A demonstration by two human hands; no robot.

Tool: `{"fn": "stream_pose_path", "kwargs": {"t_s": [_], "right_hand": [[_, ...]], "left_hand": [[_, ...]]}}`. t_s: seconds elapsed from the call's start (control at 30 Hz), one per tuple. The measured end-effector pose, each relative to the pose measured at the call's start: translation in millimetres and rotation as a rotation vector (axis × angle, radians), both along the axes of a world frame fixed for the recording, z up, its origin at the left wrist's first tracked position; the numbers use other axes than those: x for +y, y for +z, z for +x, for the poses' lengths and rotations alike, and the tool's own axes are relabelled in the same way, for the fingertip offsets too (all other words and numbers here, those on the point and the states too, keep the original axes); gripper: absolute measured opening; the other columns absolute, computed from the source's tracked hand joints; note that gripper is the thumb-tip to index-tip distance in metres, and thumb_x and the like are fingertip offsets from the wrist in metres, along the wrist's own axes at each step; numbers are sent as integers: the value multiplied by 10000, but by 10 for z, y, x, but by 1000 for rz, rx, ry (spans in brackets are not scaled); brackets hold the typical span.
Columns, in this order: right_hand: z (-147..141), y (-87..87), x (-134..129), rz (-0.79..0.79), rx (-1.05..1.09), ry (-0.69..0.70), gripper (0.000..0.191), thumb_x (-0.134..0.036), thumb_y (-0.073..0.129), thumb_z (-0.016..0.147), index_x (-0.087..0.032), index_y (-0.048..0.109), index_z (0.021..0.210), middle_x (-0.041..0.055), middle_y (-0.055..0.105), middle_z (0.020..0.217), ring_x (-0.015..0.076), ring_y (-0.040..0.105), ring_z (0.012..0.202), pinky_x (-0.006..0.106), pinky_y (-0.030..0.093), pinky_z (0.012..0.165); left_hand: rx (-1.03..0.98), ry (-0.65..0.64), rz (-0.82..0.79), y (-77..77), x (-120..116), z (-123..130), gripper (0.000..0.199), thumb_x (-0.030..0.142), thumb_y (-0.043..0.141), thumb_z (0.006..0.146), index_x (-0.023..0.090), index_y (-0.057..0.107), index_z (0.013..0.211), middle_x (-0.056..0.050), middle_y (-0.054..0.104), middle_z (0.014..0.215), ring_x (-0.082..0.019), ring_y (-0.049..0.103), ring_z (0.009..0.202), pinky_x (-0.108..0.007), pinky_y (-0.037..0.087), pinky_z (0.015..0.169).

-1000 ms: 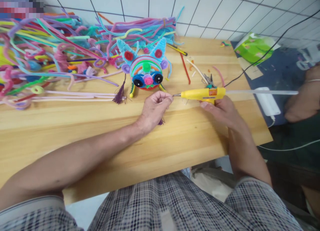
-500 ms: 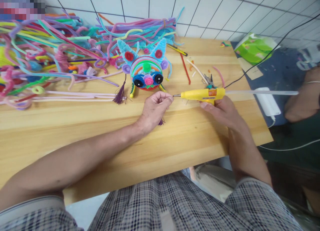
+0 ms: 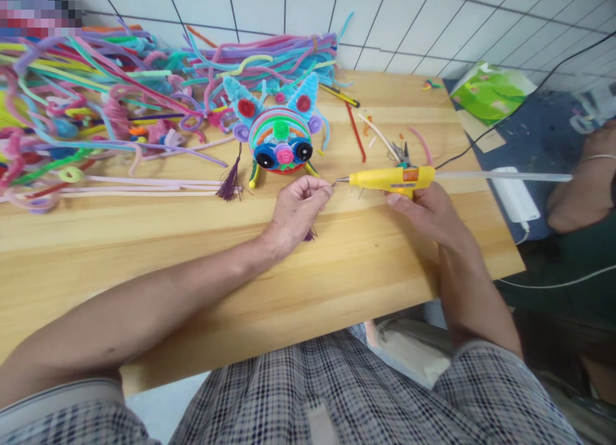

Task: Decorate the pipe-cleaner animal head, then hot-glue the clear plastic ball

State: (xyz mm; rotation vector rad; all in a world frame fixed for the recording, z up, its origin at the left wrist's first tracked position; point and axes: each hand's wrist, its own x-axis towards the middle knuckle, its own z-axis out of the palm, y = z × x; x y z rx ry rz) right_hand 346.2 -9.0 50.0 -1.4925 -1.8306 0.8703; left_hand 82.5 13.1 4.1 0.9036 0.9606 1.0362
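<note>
My left hand (image 3: 299, 210) pinches the top end of a purple tassel (image 3: 310, 234), whose threads show below the fingers. A yellow glue gun (image 3: 392, 178) with a long clear glue stick (image 3: 505, 175) is gripped in my right hand (image 3: 426, 210), its metal nozzle pointing left, close to my left fingertips. Behind my left hand stands a colourful animal head (image 3: 282, 137) with blue ears and black eyes. Another purple tassel (image 3: 230, 180) hangs at its left side.
Fuzzy craft stems (image 3: 120, 111) are heaped at the back left. Pliers (image 3: 405, 155), a yellow cutter (image 3: 341, 96) and loose stem pieces lie behind the glue gun. A black cord (image 3: 510, 111) runs right. Another person's arm (image 3: 584, 182) is at the right edge.
The glue gun has tilted slightly, its nozzle a little higher and just apart from my left fingertips. My left hand has barely moved.
</note>
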Motion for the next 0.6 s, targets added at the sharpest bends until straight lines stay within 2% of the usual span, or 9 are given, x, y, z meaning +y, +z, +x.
{"fn": "stream_pose_path", "kwargs": {"t_s": [0.07,0.23,0.33,0.43,0.53,0.6], "right_hand": [[-8,-8,2,38,-25,-21,483,-748,772,874,-286,669,782,11,609,770,214,547,737,378,504,686],[126,-30,112,114,138,-180,454,-733,779,867,-283,716,871,14,681,834,178,571,695,345,501,643],[419,-82,274,223,128,-375,349,-628,749,907,-279,724,905,23,695,842,172,584,688,348,532,672],[808,-206,446,272,43,-632,252,-542,685,934,-290,687,935,48,714,904,196,625,712,375,550,678],[1137,-363,561,196,-91,-832,225,-465,633,944,-271,694,1040,100,754,1025,242,690,812,408,574,710],[1283,-441,598,150,-214,-896,256,-415,618,947,-240,709,1110,133,777,1086,280,723,922,448,596,809]], "left_hand": [[-11,-3,0,1,1,-2,87,228,766,863,181,708,818,50,564,640,-52,373,509,-199,266,449],[2,-6,-38,17,1,-11,119,252,794,843,174,704,849,69,532,621,-38,347,481,-176,264,424],[18,-2,-53,7,-4,-11,144,266,805,841,176,695,860,76,521,616,-36,349,454,-173,265,394],[10,-12,-37,-14,-16,-13,137,274,794,861,181,694,869,77,512,610,-39,366,441,-169,273,378],[1,-20,-22,-20,-29,-24,129,280,787,874,186,699,887,77,514,622,-38,377,440,-164,295,379],[3,-21,-22,-13,-31,-34,137,285,793,869,186,700,891,75,520,632,-38,379,439,-165,304,378]]}}
